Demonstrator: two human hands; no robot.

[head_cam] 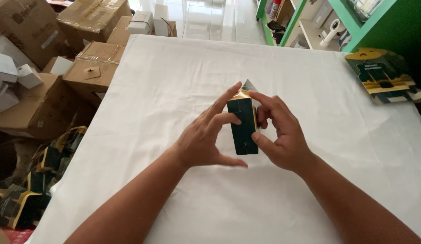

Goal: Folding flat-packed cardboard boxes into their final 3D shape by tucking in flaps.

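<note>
A small dark green carton (243, 125) with gold trim stands near the middle of the surface (183, 72), which is covered by a white cloth. Both hands close around it. The left hand (206, 138) presses against the carton's left side, its fingers half curled, the index finger stretched up to the gold top edge and the thumb lying low on the cloth beside the carton's base. The right hand (278, 133) grips the right side, fingers bent over the upper flap and thumb set against the lower right edge. The carton's top flap is partly open, showing a pale inner face.

At the far right corner of the surface lies a stack of flat green and yellow printed cartons (383, 76), well apart from the hands. Beyond the left edge, on the floor, brown cardboard boxes (90, 68) are piled together with some white boxes (11, 72). Nearer the person, beside the left edge, sits a heap of folded dark green and gold cartons (34, 180). A green shelf unit (355, 22) stands past the far right corner.
</note>
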